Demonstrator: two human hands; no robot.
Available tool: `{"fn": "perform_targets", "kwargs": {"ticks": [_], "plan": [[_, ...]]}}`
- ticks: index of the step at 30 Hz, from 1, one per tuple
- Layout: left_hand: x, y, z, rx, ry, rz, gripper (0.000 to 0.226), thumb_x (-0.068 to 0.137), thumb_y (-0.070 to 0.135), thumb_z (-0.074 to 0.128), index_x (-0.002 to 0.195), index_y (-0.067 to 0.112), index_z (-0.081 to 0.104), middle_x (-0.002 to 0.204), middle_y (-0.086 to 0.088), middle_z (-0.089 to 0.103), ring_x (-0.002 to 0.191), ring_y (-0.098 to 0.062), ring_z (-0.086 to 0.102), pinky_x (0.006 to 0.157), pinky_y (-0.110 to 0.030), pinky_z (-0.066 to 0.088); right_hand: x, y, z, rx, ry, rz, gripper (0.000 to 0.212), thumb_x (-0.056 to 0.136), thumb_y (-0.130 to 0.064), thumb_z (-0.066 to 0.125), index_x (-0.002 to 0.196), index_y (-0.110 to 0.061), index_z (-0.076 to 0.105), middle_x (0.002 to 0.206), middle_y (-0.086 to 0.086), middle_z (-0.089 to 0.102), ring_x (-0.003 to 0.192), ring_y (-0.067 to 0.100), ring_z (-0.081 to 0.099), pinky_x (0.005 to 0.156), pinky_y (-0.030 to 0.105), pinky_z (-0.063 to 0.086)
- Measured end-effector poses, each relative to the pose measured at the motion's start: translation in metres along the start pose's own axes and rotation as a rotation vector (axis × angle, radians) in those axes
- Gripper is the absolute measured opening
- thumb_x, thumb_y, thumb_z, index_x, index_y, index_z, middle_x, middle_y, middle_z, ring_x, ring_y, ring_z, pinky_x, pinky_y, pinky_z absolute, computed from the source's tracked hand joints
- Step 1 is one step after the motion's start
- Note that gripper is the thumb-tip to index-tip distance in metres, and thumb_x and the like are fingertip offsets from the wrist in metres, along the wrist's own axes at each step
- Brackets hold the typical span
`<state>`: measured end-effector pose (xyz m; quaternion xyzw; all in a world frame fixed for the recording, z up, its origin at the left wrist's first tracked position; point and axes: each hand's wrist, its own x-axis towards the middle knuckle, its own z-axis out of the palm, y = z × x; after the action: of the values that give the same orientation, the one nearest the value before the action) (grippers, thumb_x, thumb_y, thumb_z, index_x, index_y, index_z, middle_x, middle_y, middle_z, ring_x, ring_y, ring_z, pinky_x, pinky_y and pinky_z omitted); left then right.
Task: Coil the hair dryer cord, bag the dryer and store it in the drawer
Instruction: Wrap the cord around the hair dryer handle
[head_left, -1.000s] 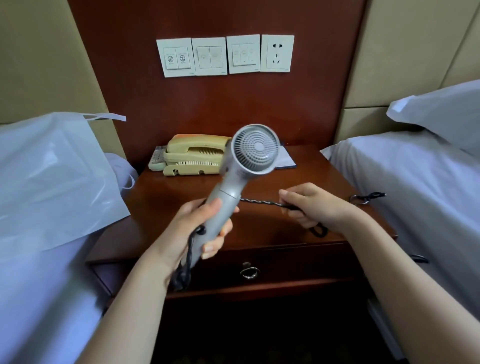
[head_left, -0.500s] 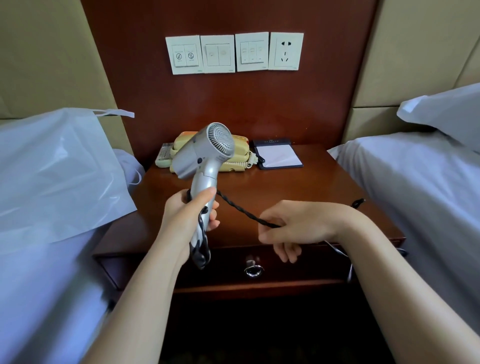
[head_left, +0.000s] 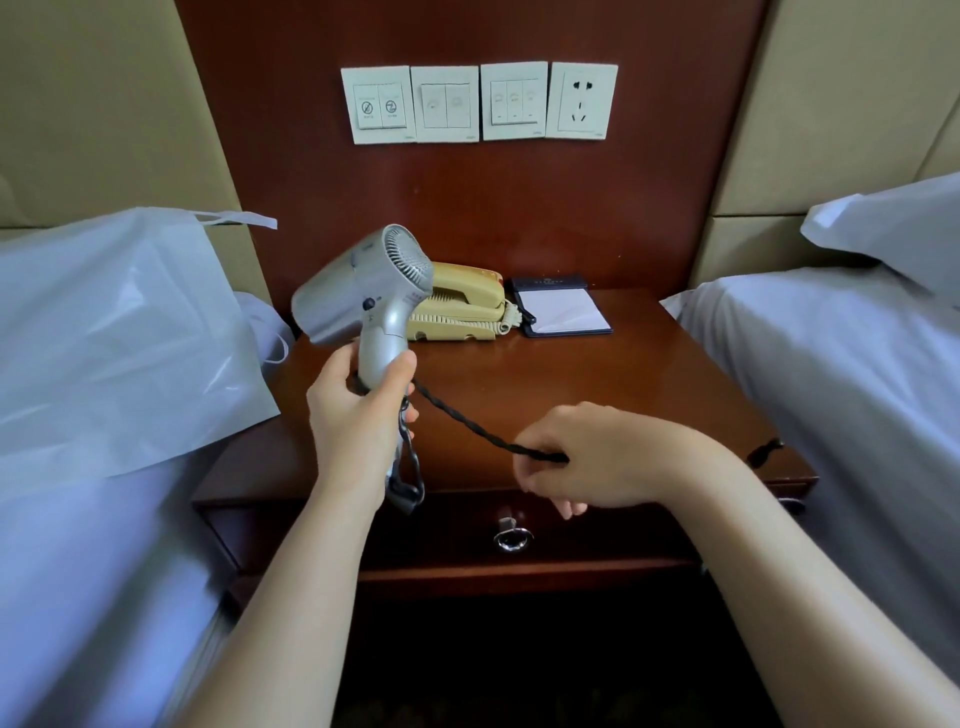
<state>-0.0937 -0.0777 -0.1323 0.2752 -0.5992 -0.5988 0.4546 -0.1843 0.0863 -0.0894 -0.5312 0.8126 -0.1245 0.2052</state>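
A silver hair dryer stands upright above the wooden nightstand. My left hand grips its handle, with a turn of cord lying against the handle under my fingers. The black twisted cord runs taut from the handle down and right into my right hand, which pinches it. More cord shows past my right wrist at the nightstand's right edge. A white translucent bag lies on the left bed. The closed drawer with a metal ring pull sits below my hands.
A yellow telephone and a notepad in a dark holder sit at the back of the nightstand. White beds flank it on both sides, with a pillow at the right. Switches and a socket are on the wall panel.
The dryer has turned and swung left, its rear grille now facing right. My right hand has dropped lower and nearer me with the cord, which now slants down from the handle.
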Motion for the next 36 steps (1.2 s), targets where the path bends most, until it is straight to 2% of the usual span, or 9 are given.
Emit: {"fn": "perform_targets", "kwargs": {"ticks": [6, 10, 13, 16, 19, 23, 26, 29, 36], "plan": [[0.007, -0.004, -0.011, 0.1, 0.078, 0.101, 0.022, 0.086, 0.029, 0.061, 0.099, 0.012, 0.059, 0.07, -0.002, 0.058, 0.045, -0.009, 0.052, 0.049, -0.029, 0.045, 0.003, -0.001, -0.003, 0.233, -0.045, -0.127, 0.009, 0.09, -0.014, 0.054, 0.088, -0.01, 0.062, 0.059, -0.001, 0.063, 0.055, 0.01, 0.059, 0.062, 0.02, 0.049], [0.009, -0.005, -0.016, 0.292, -0.01, 0.141, 0.03, 0.089, 0.032, 0.057, 0.116, 0.019, 0.055, 0.081, 0.0, 0.061, 0.051, -0.005, 0.057, 0.061, -0.038, 0.057, -0.003, 0.007, -0.012, 0.497, 0.163, -0.21, 0.028, 0.086, -0.027, 0.057, 0.075, -0.002, 0.063, 0.049, -0.002, 0.047, 0.048, 0.012, 0.041, 0.05, 0.016, 0.034], [0.009, -0.003, -0.017, 0.42, -0.06, 0.139, 0.042, 0.089, 0.035, 0.055, 0.129, 0.023, 0.047, 0.091, 0.002, 0.061, 0.074, -0.018, 0.065, 0.076, -0.046, 0.057, -0.005, 0.007, -0.017, 0.578, 0.27, -0.276, 0.029, 0.082, -0.026, 0.054, 0.077, 0.0, 0.066, 0.046, -0.002, 0.045, 0.049, 0.013, 0.04, 0.054, 0.018, 0.037], [0.004, 0.002, -0.017, 0.621, -0.089, 0.165, 0.045, 0.085, 0.032, 0.06, 0.128, 0.026, 0.045, 0.102, -0.003, 0.061, 0.088, -0.03, 0.061, 0.078, -0.041, 0.052, -0.008, -0.001, -0.017, 0.344, 0.467, -0.299, 0.026, 0.088, -0.02, 0.058, 0.069, -0.005, 0.065, 0.046, -0.004, 0.046, 0.045, 0.007, 0.039, 0.048, 0.016, 0.032], [-0.005, 0.006, -0.015, 0.814, -0.133, 0.162, 0.041, 0.078, 0.025, 0.064, 0.116, 0.027, 0.05, 0.098, -0.003, 0.062, 0.092, -0.033, 0.057, 0.078, -0.041, 0.05, -0.01, -0.013, -0.019, 0.074, 0.602, -0.334, 0.033, 0.091, -0.024, 0.056, 0.063, -0.006, 0.06, 0.051, 0.005, 0.048, 0.049, 0.021, 0.041, 0.047, 0.026, 0.031], [-0.019, 0.01, -0.001, 0.925, -0.188, 0.099, 0.041, 0.068, 0.056, 0.065, 0.094, 0.026, 0.053, 0.088, 0.002, 0.063, 0.086, -0.029, 0.058, 0.069, -0.035, 0.044, -0.012, -0.023, -0.022, -0.047, 0.689, -0.397, 0.033, 0.091, -0.026, 0.055, 0.062, -0.01, 0.057, 0.049, 0.0, 0.046, 0.05, 0.023, 0.041, 0.048, 0.031, 0.034], [-0.026, 0.013, 0.008, 0.914, -0.235, 0.047, 0.051, 0.065, 0.073, 0.051, 0.078, 0.023, 0.05, 0.075, 0.005, 0.058, 0.075, -0.024, 0.055, 0.061, -0.033, 0.04, -0.012, -0.033, -0.019, -0.027, 0.678, -0.447, 0.025, 0.088, -0.023, 0.055, 0.066, -0.014, 0.063, 0.047, -0.01, 0.044, 0.052, 0.013, 0.044, 0.046, 0.023, 0.032], [-0.029, 0.014, 0.011, 0.944, -0.252, 0.063, 0.051, 0.076, 0.07, 0.038, 0.08, 0.021, 0.052, 0.074, 0.001, 0.055, 0.075, -0.03, 0.051, 0.065, -0.034, 0.04, -0.01, -0.034, -0.018, 0.018, 0.641, -0.449, 0.029, 0.088, -0.026, 0.052, 0.067, -0.01, 0.064, 0.052, -0.002, 0.051, 0.055, 0.017, 0.046, 0.048, 0.027, 0.033], [-0.027, 0.018, 0.0, 1.12, -0.117, 0.373, 0.038, 0.089, 0.054, 0.038, 0.09, 0.019, 0.051, 0.081, -0.006, 0.058, 0.084, -0.039, 0.059, 0.062, -0.033, 0.034, -0.014, 0.007, -0.024, 0.619, 0.254, -0.361, 0.043, 0.085, -0.039, 0.05, 0.079, -0.001, 0.067, 0.052, 0.008, 0.054, 0.042, 0.011, 0.036, 0.047, 0.02, 0.034]]}}
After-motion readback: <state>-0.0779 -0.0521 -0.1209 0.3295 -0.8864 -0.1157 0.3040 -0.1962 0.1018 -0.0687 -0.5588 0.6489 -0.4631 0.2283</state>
